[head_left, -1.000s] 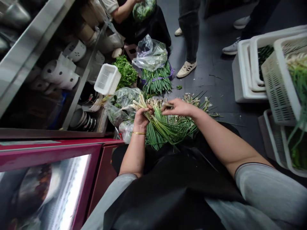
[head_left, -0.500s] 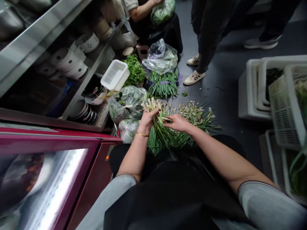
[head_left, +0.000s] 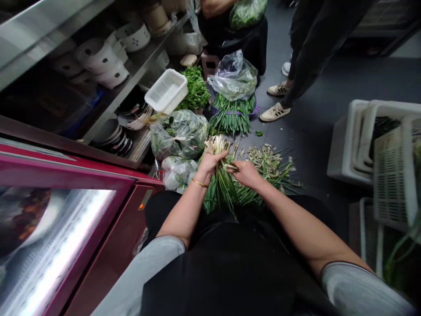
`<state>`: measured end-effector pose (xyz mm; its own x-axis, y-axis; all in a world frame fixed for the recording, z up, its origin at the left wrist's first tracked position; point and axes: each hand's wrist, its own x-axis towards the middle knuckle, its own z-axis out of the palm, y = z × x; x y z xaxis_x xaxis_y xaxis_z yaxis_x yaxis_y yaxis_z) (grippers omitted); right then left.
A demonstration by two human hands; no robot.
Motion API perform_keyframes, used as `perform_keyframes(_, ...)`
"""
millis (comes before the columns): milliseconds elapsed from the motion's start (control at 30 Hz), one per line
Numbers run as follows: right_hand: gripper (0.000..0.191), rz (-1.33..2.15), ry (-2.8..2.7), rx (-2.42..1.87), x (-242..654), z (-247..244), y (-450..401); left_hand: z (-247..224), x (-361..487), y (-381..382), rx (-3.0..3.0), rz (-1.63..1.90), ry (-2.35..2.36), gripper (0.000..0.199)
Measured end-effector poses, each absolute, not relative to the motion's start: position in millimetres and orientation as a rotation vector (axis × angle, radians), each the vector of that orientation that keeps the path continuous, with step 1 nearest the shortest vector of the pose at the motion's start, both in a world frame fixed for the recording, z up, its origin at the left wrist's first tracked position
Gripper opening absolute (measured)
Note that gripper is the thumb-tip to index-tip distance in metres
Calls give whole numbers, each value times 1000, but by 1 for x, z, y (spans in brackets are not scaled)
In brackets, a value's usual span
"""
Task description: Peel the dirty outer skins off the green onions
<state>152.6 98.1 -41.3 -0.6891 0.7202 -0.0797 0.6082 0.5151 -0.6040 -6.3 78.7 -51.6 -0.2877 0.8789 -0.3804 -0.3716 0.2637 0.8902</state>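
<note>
My left hand (head_left: 212,163) is wrapped round a bunch of thin scallions (head_left: 217,144), their pale root ends pointing away from me and the green leaves hanging toward my lap. Close beside it, my right hand (head_left: 246,172) pinches a pale scallion end (head_left: 232,168); whether it is still joined to a whole stalk is hard to see. Under and between my hands lie more green leaves. A heap of pale peelings and leaf scraps (head_left: 268,160) spreads over the floor just beyond my right hand.
Bagged vegetables (head_left: 180,134), a white basket (head_left: 166,91), leafy greens (head_left: 194,87) and a purple-rimmed basket of green stalks (head_left: 232,114) stand ahead. White crates (head_left: 350,145) are at right, a lit red cabinet (head_left: 125,228) at left. A person's legs (head_left: 305,57) stand ahead right; another person sits behind.
My view has swung, so the crates and cabinet sit differently in it. Both hands keep their hold close together. The farther white shoe at right has left the view.
</note>
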Motion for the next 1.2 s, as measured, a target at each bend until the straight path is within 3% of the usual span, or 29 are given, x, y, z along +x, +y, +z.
perform_keyframes(267,22,951,-2733,-1072,155,-37,97,-52,-6,74,547,1317,1224,45)
perform_keyframes(467,15,792,-3036,-754,163,-29,95,-56,-5,71,819,1127,1137,36)
perform_keyframes(900,36,174,-2503,-1206,212,-13,134,-72,-13,62,742,939,1005,51)
perform_keyframes(1200,29,336,-2286,-1531,263,-18,164,-66,-31,50,865,873,1109,38)
